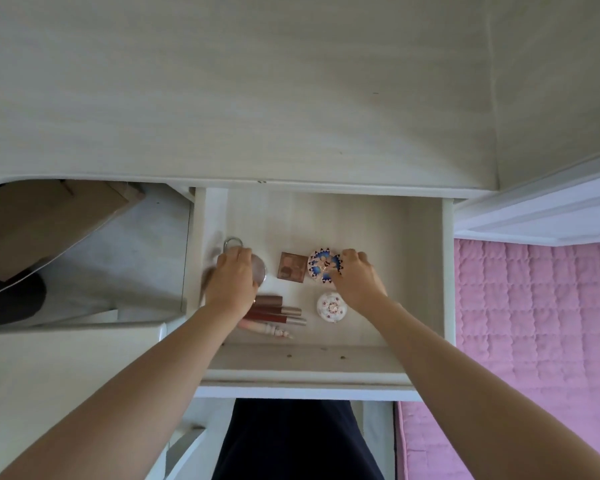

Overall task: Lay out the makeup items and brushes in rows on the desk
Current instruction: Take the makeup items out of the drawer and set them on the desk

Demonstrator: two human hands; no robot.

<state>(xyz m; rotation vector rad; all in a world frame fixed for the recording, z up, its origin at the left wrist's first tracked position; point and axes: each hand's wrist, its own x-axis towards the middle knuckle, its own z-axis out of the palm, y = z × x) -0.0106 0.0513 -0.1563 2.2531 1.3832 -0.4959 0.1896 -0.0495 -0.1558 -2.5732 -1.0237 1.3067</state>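
Observation:
An open white drawer (pixel 305 365) under the pale desk top (pixel 257 98) holds the makeup. My left hand (pixel 232 275) curls over a round silvery compact (pixel 260 270); a small metal ring (pixel 233 242) shows just beyond the fingers. My right hand (pixel 359 275) grips the right edge of a round blue-patterned compact (pixel 324 266). Between them lies a square brown eyeshadow palette (pixel 292 266). A small white round case (pixel 332 307) sits nearer me. Several lip tubes (pixel 279 315) and a pale brush-like stick (pixel 271 330) lie partly under my left wrist.
A brown cardboard box (pixel 49 216) sits in the knee space at left. A pink quilted bed cover (pixel 534 323) lies to the right of the drawer. My dark clothing (pixel 291 441) is below the drawer front.

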